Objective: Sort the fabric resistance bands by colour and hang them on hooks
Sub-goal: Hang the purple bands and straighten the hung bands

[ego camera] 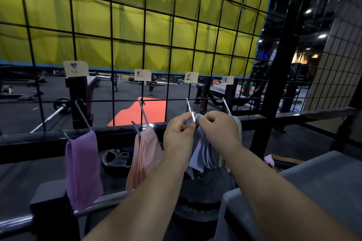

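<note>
Purple bands (83,166) hang from the leftmost hook (82,112) on the black wire grid (170,31). Pink bands (145,154) hang from the second hook (144,113). Pale blue bands (203,154) hang at the third hook (191,110). My left hand (179,137) and my right hand (218,129) both pinch the top loop of a pale blue band right at that hook's tip. Light green bands (238,127) show behind my right hand, under the fourth hook (226,105). A paper label is taped above each hook.
A black rail (117,129) runs below the grid, with weight plates (115,159) stored behind it. A grey padded bench (321,186) sits at the lower right, with a basket (278,162) behind it. Gym floor and barbells lie beyond the grid.
</note>
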{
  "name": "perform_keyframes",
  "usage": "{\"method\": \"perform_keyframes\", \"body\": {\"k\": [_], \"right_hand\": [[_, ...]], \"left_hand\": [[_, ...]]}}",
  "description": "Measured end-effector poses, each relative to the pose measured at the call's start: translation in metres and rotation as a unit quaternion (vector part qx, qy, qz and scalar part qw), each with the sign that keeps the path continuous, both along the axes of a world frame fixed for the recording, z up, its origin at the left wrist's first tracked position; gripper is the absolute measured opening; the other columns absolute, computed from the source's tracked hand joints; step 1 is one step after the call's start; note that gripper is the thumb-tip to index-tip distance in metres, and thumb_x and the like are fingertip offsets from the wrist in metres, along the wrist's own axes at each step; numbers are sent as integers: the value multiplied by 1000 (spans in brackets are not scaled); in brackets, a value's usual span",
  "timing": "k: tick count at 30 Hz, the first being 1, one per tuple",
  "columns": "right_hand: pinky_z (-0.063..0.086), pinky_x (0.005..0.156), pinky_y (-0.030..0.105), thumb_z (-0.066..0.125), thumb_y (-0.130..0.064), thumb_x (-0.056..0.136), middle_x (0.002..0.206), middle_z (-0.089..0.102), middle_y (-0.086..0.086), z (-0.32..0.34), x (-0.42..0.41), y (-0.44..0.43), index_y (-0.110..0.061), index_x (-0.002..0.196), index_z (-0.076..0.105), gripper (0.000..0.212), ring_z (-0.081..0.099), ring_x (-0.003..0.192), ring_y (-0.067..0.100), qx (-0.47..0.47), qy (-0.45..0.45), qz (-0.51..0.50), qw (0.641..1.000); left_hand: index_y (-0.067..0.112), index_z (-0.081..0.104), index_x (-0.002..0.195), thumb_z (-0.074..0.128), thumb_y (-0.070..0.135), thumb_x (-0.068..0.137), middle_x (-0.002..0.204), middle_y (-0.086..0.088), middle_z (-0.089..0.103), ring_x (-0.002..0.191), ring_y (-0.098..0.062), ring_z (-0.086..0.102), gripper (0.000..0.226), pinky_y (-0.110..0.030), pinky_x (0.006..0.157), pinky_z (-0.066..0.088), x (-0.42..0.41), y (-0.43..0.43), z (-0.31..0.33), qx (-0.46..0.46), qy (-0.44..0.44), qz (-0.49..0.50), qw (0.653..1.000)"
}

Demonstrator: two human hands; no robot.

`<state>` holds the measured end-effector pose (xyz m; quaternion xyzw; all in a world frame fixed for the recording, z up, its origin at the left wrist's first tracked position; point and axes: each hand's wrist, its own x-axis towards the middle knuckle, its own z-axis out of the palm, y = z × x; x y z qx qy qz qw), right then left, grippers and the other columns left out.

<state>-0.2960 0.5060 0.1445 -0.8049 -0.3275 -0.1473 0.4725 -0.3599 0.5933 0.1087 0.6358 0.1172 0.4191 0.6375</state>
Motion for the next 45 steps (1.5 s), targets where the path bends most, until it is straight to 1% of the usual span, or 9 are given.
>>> {"method": "perform_keyframes", "body": {"k": [9, 14, 20, 28, 32, 36, 38, 41, 45], "right_hand": [[32, 50, 26, 59, -30, 92, 54, 48, -6, -14, 2, -3, -14, 62, 54, 34, 40, 50, 9, 26, 25, 3, 999], [33, 55, 14, 61, -18, 86, 73, 53, -10, -43, 1, -15, -30, 74, 57, 17, 48, 68, 5, -70, -117, 16, 991], [36, 68, 16, 63, -15, 78, 91, 57, -6, -66, 3, -14, -16, 104, 69, 27, 53, 85, 13, -57, -170, 23, 983], [41, 61, 24, 72, -13, 78, 80, 59, -1, -79, 2, -7, -14, 102, 70, 24, 53, 75, 15, -47, -247, 1, 968], [43, 69, 20, 51, -32, 89, 79, 57, -3, -75, 0, -10, -15, 98, 73, 29, 52, 78, 9, 41, -160, 103, 981], [40, 89, 11, 50, -22, 100, 110, 56, -6, -61, 4, -12, -21, 96, 75, 25, 54, 104, -5, 141, 71, 149, 976], [41, 98, 20, 50, -19, 100, 119, 57, -6, -56, 8, -8, -21, 91, 76, 27, 53, 115, 0, 123, 91, 150, 977], [53, 88, 43, 53, -15, 99, 102, 68, 6, -53, 8, -4, -7, 86, 66, 20, 65, 94, 24, 164, 136, 194, 958], [54, 88, 48, 65, -19, 93, 102, 69, 0, -54, 9, 1, -29, 98, 61, 11, 66, 96, 20, 195, 170, 182, 949]], "left_hand": [[40, 72, 99, 64, 24, 81, 113, -5, 68, 104, -23, 66, 26, -47, 96, 51, 2, 1, -5, -37, -8, -38, 999], [26, 70, 109, 61, 6, 91, 93, 3, 72, 86, -6, 66, 28, -11, 73, 49, -2, 5, -7, -19, -8, -31, 999], [29, 67, 117, 59, 19, 94, 99, 12, 68, 84, 6, 60, 27, 2, 65, 38, -11, 4, -4, 103, 56, 51, 992], [24, 68, 119, 65, 24, 89, 110, 10, 70, 105, -3, 63, 30, -25, 93, 49, -11, 0, -12, 161, 57, 88, 981], [22, 69, 112, 61, 17, 92, 99, 12, 73, 91, 6, 65, 22, -12, 79, 50, -12, -3, -12, 92, 23, 65, 993], [28, 66, 114, 57, 17, 95, 101, 16, 70, 94, 5, 63, 23, -3, 72, 43, -15, -6, -15, 67, 13, 65, 996], [27, 64, 119, 57, 20, 96, 109, 15, 68, 98, 10, 61, 25, 1, 75, 41, -15, -7, -16, 55, 16, 58, 997], [25, 66, 120, 59, 28, 95, 108, 16, 68, 94, 18, 57, 26, 2, 73, 40, -12, -6, -16, 66, 9, 68, 995], [21, 65, 124, 58, 28, 95, 114, 11, 68, 103, 6, 60, 30, -7, 88, 45, -9, -4, -18, 67, 0, 66, 996]]}}
